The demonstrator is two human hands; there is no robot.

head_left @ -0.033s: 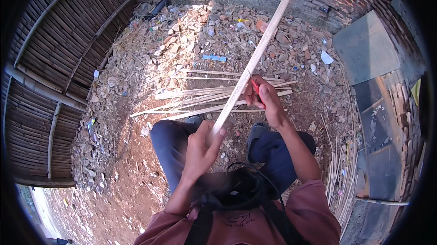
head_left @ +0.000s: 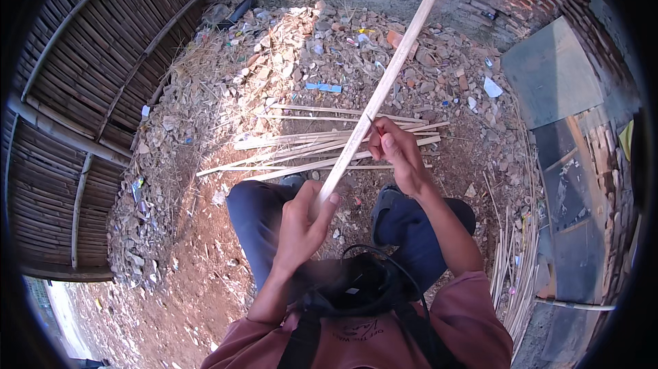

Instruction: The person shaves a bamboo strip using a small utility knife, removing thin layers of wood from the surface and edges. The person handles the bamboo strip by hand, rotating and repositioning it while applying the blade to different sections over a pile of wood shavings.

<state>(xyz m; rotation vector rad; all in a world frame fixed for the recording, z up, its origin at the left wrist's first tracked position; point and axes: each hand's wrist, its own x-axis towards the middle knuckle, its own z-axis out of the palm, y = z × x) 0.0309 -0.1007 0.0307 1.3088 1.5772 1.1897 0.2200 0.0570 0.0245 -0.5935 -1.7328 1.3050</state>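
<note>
One bamboo-pole wall (head_left: 79,105) stands left; two dark-trousered legs (head_left: 411,232) bend near. Just beyond those, at least six pale strips (head_left: 274,140) lie crossed, overlapping. Over them, one long pale slat (head_left: 391,81) slants near-left to far-right. And two hands: the left hand (head_left: 301,222) grips its near end, the right hand (head_left: 399,153) pinches one slim dark tool (head_left: 371,120) at its right edge!

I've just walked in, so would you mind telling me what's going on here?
The person's left hand holds the near end of a long pale strip slanting away to the right. The right hand holds a small, mostly hidden tool at the strip's right edge. More strips lie on the ground beyond.
</note>
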